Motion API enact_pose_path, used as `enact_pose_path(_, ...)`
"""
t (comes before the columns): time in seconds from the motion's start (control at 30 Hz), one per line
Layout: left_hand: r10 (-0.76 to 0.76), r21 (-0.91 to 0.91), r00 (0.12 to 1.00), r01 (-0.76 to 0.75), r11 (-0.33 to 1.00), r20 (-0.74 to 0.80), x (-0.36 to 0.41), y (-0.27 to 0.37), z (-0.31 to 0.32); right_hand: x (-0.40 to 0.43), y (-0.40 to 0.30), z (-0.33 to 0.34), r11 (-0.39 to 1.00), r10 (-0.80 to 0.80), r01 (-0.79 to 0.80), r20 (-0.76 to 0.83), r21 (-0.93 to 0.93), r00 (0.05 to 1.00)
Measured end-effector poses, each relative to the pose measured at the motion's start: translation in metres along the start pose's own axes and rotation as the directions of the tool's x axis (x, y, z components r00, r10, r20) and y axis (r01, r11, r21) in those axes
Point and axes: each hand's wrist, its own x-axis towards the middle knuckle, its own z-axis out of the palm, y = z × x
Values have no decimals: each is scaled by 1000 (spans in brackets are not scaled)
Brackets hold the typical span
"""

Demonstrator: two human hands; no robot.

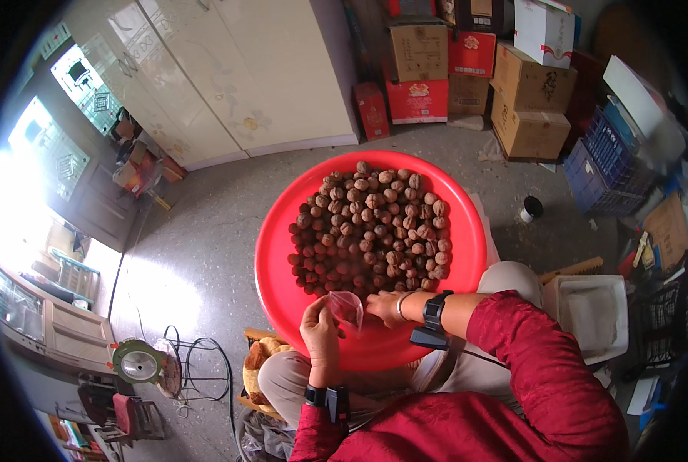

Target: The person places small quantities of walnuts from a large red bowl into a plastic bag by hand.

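Observation:
A large round red plastic basin (277,254) stands in front of me, with a broad heap of walnuts (373,231) in it. My left hand (321,329) pinches the rim of a small clear plastic bag (347,309) above the near side of the basin. Something dark shows through the bag, too unclear to name. My right hand (385,307) is just right of the bag, at the near edge of the walnuts, palm down; its fingertips are partly hidden, and whether they hold a walnut cannot be told.
A white plastic tub (621,317) stands right of my knee, a small black-and-white cup (531,209) beyond it. Cardboard boxes (531,133) and blue crates (589,179) line the far right. A cream cabinet (263,75) stands ahead. A cable (228,369) and a round green-rimmed device (138,365) lie left.

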Motion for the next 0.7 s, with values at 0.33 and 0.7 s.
enact_pose_path(0.33,-39,-12,999,39,999,7,0,0,0,16,18,23,998,-17,31,255,-52,967)
enact_pose_path(0.7,-58,5,997,58,998,45,1,1,0,27,29,49,995,32,11,404,-104,914)
